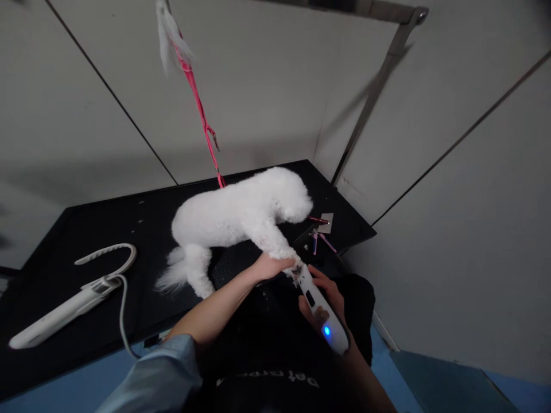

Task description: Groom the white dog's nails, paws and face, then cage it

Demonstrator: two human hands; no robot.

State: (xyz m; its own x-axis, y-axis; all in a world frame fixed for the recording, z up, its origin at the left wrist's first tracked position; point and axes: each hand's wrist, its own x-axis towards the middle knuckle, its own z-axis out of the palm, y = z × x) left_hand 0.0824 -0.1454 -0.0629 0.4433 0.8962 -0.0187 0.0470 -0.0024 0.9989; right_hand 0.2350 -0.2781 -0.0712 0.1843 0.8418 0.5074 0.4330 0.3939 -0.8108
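Dog: white and fluffy, on my black table (150, 221), head off to my right, legs toward me. Body coat looks short and even, tail (173, 275) way wispier.
Left hand: mine (273, 267), gripping the dog's (224, 215) front leg just above the paw.
Right hand: (334, 295) wrapped around the clipper (318, 304), its head end right at that paw.
Clipper looks: white body, dark button, blue light glowing.
Far corner: pink-and-blue-handled tool (321, 238), plus a red one (317, 219) by a pale card (326, 223).
Left end: white corded gadget (64, 312) with a curved arm.
Writing: pale letters on my black apron (275, 376), can't read them all.
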